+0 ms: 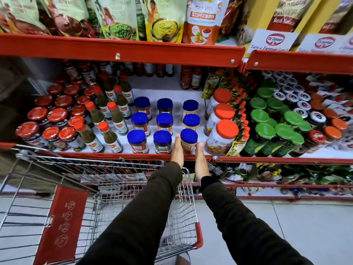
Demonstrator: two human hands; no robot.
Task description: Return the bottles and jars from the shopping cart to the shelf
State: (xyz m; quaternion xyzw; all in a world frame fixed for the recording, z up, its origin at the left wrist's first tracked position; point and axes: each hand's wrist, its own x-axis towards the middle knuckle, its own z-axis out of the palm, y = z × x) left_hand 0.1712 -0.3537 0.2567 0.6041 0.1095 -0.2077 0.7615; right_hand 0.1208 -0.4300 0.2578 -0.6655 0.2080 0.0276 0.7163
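Note:
A jar with a blue lid [189, 140] stands at the front right of a block of blue-lidded jars [140, 121] on the white middle shelf [114, 156]. My left hand [177, 151] lies flat against its left side and my right hand [200, 162] against its right side, so the jar is pressed between my palms. Both arms reach over the wire shopping cart [107, 163], and my sleeves hide part of its basket. No bottle or jar shows in the part of the basket that I can see.
Left of the blue jars stand green sauce bottles with red caps [112, 134] and red-lidded jars [57, 115]. On the right are big jars with orange lids [226, 130] and green-lidded jars [265, 131]. Pouches [164, 20] fill the upper shelf. A lower shelf [267, 186] holds packets.

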